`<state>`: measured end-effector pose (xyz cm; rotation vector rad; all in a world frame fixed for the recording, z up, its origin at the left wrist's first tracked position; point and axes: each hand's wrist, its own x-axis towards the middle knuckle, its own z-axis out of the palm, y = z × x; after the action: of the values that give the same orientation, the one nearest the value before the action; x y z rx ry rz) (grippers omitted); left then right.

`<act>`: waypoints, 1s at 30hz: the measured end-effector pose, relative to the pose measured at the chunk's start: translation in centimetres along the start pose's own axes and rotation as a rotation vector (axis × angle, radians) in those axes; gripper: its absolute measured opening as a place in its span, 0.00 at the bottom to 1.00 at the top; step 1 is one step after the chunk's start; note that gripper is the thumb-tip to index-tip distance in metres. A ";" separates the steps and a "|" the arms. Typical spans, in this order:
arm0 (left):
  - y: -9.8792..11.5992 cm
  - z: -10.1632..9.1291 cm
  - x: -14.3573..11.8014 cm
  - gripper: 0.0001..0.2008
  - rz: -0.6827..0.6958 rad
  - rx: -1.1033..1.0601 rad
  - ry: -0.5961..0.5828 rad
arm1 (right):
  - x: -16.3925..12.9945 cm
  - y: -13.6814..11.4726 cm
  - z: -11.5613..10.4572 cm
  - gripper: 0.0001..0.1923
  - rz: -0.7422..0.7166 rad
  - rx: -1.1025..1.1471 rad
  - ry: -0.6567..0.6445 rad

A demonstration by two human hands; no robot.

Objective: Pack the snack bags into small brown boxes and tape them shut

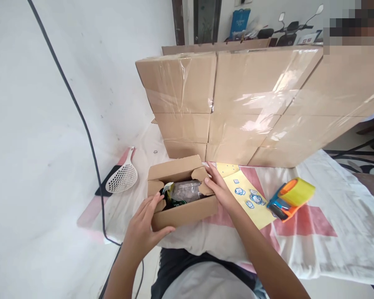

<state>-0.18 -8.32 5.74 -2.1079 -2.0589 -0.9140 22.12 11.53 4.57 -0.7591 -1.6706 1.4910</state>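
Note:
A small cardboard box (185, 215) stands on the cloth-covered table in front of me, its flaps up. Inside lie a clear plastic packet (187, 191) with brownish contents and a dark packet with green and yellow print (178, 202). My left hand (145, 220) touches the left end flap with its fingertips, the thumb stretched along the front side. At the other end, my right hand (218, 187) grips the right end flap, thumb over it and fingers around the far corner.
Taped cartons (243, 104) form a wall behind the box. To the right lie yellow printed paper (247, 195) and a tape dispenser (288, 199) with yellow tape. On the left are a white slotted skimmer (122, 176), a black flat object (104, 187) and a hanging black cable (81, 114).

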 end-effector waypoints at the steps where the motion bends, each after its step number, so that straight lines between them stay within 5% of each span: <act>1: -0.3 -0.4 -0.1 0.52 0.041 0.007 -0.040 | 0.6 0.4 0.0 0.36 0.013 0.023 -0.016; 7: 0.1 -1.4 -1.2 0.39 0.068 -0.052 -0.083 | 0.8 1.4 -0.2 0.39 -0.089 0.017 -0.023; 9: 0.4 -1.2 -1.1 0.36 -0.004 -0.163 0.043 | 0.3 1.3 -0.6 0.34 -0.110 -0.016 -0.008; 12: 1.0 -0.4 0.2 0.35 -0.290 -0.297 0.313 | -0.1 1.2 -1.0 0.30 -0.180 -0.003 0.047; 15: 1.6 0.4 2.0 0.35 -0.475 -0.265 0.415 | -0.4 1.1 -1.2 0.21 -0.285 0.040 0.014; 17: 2.1 0.7 3.0 0.29 -0.433 -0.159 0.391 | -0.7 0.9 -1.1 0.16 -0.334 -0.012 -0.045; 21: 3.5 0.9 3.7 0.14 -0.135 0.106 0.259 | -1.1 0.4 -1.2 0.16 -0.386 -0.133 -0.054; 25: 5.4 1.3 3.3 0.18 -0.009 0.248 0.091 | -1.3 0.1 -1.5 0.18 -0.410 -0.242 -0.025; 30: 5.5 1.7 3.3 0.23 0.028 0.344 0.066 | -2.9 -0.3 -1.6 0.19 -0.368 -0.353 0.006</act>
<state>5.38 -5.23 7.76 -1.8950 -1.9805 -0.5662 25.02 9.92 4.48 -0.5920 -1.9708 0.9533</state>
